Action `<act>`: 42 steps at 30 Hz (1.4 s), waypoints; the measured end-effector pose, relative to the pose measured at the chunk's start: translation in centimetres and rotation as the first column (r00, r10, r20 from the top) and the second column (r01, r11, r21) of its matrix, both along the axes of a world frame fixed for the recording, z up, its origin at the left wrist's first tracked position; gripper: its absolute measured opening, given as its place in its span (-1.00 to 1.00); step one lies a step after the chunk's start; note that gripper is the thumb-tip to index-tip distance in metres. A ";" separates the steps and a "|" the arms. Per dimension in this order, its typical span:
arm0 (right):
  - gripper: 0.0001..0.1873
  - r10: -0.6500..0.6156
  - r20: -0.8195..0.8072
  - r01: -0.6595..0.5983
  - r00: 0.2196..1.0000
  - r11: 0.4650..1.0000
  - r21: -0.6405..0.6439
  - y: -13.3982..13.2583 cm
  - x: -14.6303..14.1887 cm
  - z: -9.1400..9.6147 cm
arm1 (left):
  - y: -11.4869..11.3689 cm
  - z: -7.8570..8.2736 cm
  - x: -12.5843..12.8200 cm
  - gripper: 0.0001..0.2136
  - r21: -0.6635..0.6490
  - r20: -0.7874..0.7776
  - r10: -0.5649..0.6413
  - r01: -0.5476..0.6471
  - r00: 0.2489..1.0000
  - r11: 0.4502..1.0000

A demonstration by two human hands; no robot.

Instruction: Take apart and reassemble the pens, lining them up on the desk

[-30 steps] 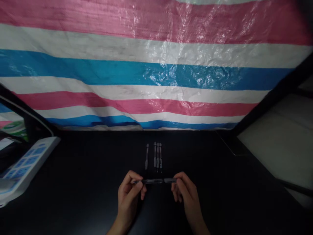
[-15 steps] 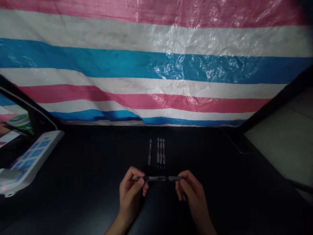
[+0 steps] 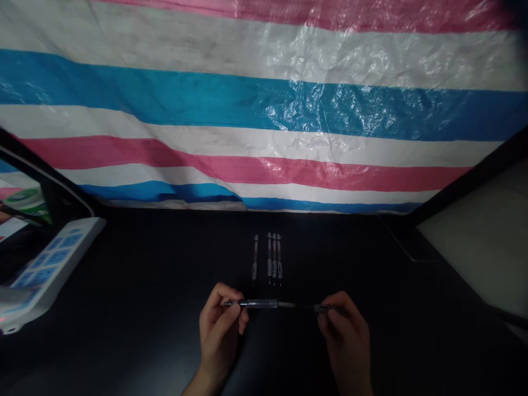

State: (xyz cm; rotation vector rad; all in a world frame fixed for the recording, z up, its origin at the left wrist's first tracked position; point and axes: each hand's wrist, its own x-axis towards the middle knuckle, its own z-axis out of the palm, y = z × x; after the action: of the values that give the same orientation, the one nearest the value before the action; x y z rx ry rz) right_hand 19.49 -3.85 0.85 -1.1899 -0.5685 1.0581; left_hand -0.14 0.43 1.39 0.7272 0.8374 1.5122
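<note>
Your left hand (image 3: 220,322) pinches the pen barrel (image 3: 260,303) at its left end, thumb nearest the near edge of the desk (image 3: 124,275). Rightward, the thin refill (image 3: 286,304) projects along the barrel's axis, roughly parallel to the far edge; darkness hides its right end. Your right hand (image 3: 348,330), wrist toward the near edge, pinches the grip section (image 3: 322,308), in line with the barrel but apart.
</note>
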 end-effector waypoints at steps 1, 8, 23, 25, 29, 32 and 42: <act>-0.88 -0.037 -0.004 0.037 0.999 0.999 -0.006 0.0 0.0 0.0 | 0.1 0.1 0.0 -0.82 -0.002 0.009 0.013 -0.013 1.000 1.000; -0.87 -0.013 -0.014 0.012 1.000 1.000 -0.029 0.1 -0.1 0.2 | 0.3 0.0 0.1 -0.82 -0.026 0.020 -0.001 0.001 1.000 1.000; -0.84 0.202 0.222 -0.198 0.954 0.979 -0.038 -0.2 -0.8 0.5 | 0.2 -0.2 0.0 -0.83 -0.041 -0.008 -0.039 0.039 0.999 0.998; -0.85 0.246 0.366 -0.248 0.898 0.968 -0.044 -0.2 -1.0 0.8 | 0.0 -0.4 0.1 -0.83 -0.043 -0.030 -0.068 0.066 0.997 0.997; -0.77 0.295 0.577 -0.319 0.762 0.946 -0.063 0.0 -1.1 1.0 | -0.2 -0.5 0.2 -0.84 -0.029 -0.072 -0.097 0.095 0.993 0.995; -0.61 0.330 0.619 -0.348 0.713 0.932 -0.097 0.1 -1.0 0.8 | -0.2 -0.5 0.2 -0.83 -0.031 -0.079 -0.117 0.115 0.990 0.993; -0.81 0.352 0.409 -0.389 0.842 0.921 0.006 -0.2 -1.5 0.7 | 0.0 0.0 0.2 -0.81 -0.053 -0.040 -0.054 0.052 0.998 0.997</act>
State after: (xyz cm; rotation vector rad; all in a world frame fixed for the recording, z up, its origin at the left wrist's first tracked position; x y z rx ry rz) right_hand 18.01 -4.00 1.57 -1.2538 -1.1986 1.1000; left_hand 0.07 0.46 1.40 0.7388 0.8785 1.4271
